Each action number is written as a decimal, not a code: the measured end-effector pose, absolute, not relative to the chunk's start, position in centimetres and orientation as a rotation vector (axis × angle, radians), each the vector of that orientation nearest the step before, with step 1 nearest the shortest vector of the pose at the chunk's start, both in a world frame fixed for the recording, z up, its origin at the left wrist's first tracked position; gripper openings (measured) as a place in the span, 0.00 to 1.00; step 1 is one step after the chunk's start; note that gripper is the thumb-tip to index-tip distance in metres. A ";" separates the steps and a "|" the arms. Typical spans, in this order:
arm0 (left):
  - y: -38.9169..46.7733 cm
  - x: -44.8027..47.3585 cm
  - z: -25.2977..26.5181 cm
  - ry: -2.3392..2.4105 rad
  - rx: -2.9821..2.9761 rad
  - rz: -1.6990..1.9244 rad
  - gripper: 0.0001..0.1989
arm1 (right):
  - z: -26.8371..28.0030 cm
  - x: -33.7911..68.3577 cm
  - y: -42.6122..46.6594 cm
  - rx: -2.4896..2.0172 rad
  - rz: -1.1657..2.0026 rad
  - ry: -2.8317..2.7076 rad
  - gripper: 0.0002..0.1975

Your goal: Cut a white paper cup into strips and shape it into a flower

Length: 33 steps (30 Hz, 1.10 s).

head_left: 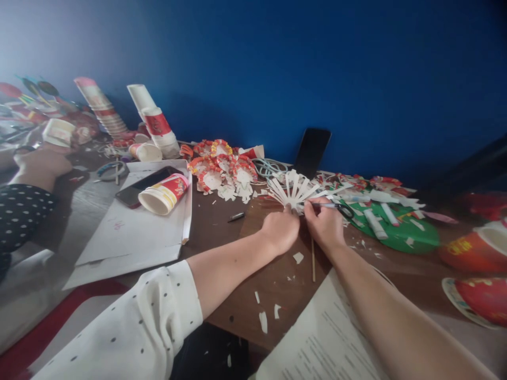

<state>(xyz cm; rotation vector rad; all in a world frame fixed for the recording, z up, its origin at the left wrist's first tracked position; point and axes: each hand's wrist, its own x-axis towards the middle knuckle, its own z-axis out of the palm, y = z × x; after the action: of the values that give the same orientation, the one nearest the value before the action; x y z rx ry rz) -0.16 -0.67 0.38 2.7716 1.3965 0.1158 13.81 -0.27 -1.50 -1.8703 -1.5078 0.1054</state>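
Observation:
My left hand (282,231) is closed on the base of a white paper cup cut into strips (292,189), which fan outward above my fingers. Between the thumb and fingers of my right hand (325,224) is a slim pen (321,205), its tip pointing left at the base of the strips. Just right of that hand shows a dark loop (347,211), perhaps a scissors handle. Under my hands a thin wooden stick (313,258) lies on the brown table (222,237). A small dark pen cap (236,217) lies to the left.
Cut red-and-white cup pieces (222,166) are heaped behind. A phone (312,153) leans on the blue wall. Glue sticks (374,224) lie on a green disc (415,237). Left are a paper cup (164,194) and stacked cups (158,129); another person's hand (43,166) is beyond.

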 end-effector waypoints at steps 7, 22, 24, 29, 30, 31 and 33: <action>-0.7 -0.1 0.5 1.392 2.775 0.097 0.22 | -1.3 13.6 -0.4 -1.954 0.059 -1.548 0.17; -0.6 -0.2 0.5 1.379 2.784 0.082 0.22 | -1.5 13.5 -0.6 -1.762 0.059 -1.477 0.16; -0.6 -0.2 0.5 1.376 2.779 0.066 0.22 | -1.6 13.5 -0.5 -1.767 0.067 -1.491 0.16; -0.6 -0.1 0.7 1.369 2.757 0.063 0.22 | -1.8 13.4 -0.5 -1.769 0.075 -1.537 0.17; -0.6 -0.1 0.7 1.370 2.752 0.064 0.22 | -1.7 13.4 -0.5 -1.770 0.077 -1.543 0.17; -0.6 -0.1 0.7 1.372 2.748 0.063 0.22 | -1.7 13.4 -0.5 -1.772 0.078 -1.548 0.17; -0.6 -0.1 0.7 1.372 2.744 0.066 0.22 | -1.6 13.3 -0.5 -1.775 0.085 -1.557 0.17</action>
<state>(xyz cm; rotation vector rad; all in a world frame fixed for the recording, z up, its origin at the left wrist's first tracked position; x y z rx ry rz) -0.09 -0.59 0.70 2.7439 1.3722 0.0659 13.27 -0.50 -1.60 -1.7753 -1.5574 0.0845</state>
